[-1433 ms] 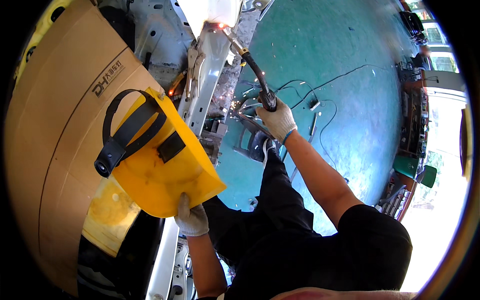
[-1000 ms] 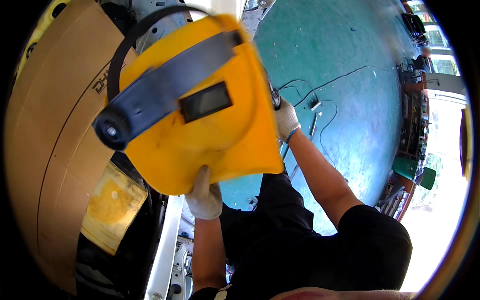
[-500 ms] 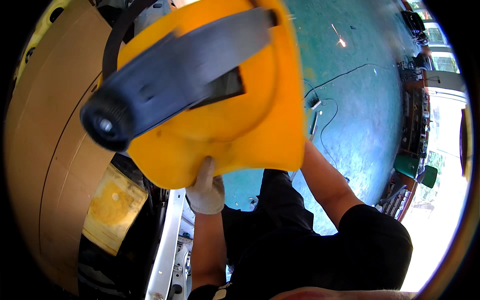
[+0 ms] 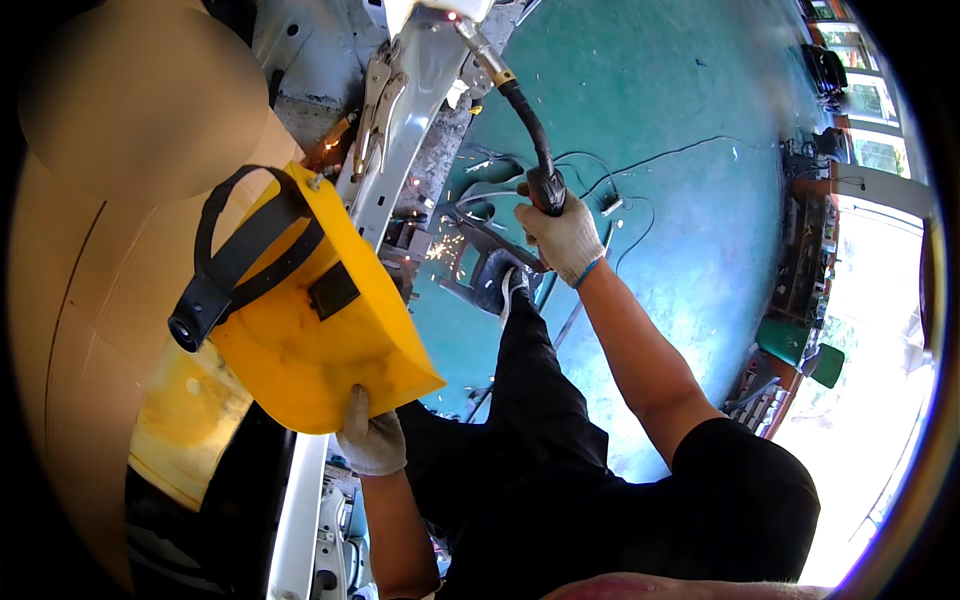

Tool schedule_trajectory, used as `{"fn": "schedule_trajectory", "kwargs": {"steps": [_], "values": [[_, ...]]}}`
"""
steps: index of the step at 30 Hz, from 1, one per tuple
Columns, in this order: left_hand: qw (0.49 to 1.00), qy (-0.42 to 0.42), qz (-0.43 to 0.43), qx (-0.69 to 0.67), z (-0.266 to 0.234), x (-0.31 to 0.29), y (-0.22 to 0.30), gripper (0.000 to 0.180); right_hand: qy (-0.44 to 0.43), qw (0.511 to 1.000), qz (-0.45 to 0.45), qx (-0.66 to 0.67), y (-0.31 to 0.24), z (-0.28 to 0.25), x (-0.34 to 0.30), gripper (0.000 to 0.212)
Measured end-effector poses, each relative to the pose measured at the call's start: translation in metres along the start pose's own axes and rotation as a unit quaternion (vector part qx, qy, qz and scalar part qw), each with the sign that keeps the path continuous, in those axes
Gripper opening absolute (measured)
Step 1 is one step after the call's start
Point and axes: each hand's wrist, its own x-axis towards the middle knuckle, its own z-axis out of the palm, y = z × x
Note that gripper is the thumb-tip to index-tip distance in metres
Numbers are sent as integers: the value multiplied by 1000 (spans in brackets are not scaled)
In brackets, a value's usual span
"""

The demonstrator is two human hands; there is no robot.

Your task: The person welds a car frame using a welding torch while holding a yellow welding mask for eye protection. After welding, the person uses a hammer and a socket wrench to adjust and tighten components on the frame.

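1) My left hand, in a pale knit glove, pinches the near edge of a yellow welding mask, thumb laid on its inner face, the other fingers mostly hidden behind it

2) The mask stands tilted just beyond that hand and to its left, its hollow side toward me, with the dark viewing window near its middle and the black headband jutting out at the far left

3) My right hand, gloved to match, is wrapped around the handle of a welding torch, whose black neck and metal nozzle reach far and left from my fist

4) At the far end, a red glow burns between the nozzle's tip and pale metal bodywork; whether the two touch, I cannot tell

5) Locking pliers sit on the metalwork left of the torch, well apart from both hands, while sparks scatter below, left of my right hand

6) Brown cardboard spreads left of the mask, and green floor stretches away on the right
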Motion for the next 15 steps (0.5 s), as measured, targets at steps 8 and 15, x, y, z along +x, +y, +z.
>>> {"fn": "schedule_trajectory", "kwargs": {"steps": [8, 15], "values": [[998, -42, -3, -41, 24, 10, -7, 43, 4, 1000, -16, 0, 8, -1, 6, 34], [831, -151, 328, 423, 65, 30, -13, 42, -9, 960, -12, 279, 51, 1, 32, 33]]}}
